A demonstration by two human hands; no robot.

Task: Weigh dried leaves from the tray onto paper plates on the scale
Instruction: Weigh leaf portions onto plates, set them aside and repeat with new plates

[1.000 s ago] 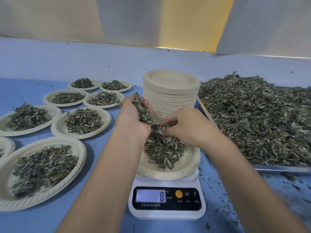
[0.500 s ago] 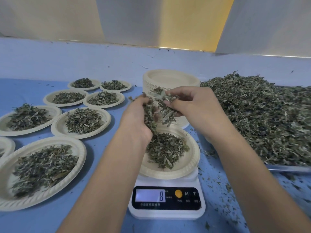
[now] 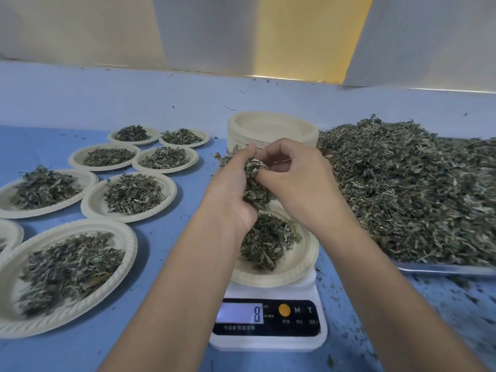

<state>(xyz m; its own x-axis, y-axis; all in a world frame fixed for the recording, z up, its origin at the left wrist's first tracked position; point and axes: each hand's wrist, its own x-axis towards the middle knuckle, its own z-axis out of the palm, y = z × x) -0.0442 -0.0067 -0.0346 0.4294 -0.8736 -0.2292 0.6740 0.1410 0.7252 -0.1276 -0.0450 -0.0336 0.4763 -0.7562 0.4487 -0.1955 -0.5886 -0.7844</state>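
A white digital scale (image 3: 268, 322) stands near the front, its display reading 8. On it rests a paper plate (image 3: 296, 267) with a small heap of dried leaves (image 3: 264, 242). Above that plate my left hand (image 3: 230, 191) cups a handful of dried leaves (image 3: 253, 183). My right hand (image 3: 295, 181) pinches some of those leaves with thumb and fingertips, right against the left palm. A metal tray (image 3: 442, 268) on the right carries a big mound of dried leaves (image 3: 408, 191).
A tall stack of empty paper plates (image 3: 271, 130) stands behind my hands. Several filled paper plates (image 3: 128, 196) lie on the blue table to the left. Loose leaf crumbs are scattered on the table at the right front.
Both hands rose from the plate on the scale with leaves in them. My right hand has now drawn in against the left palm, picking at the handful. The display still reads 8.
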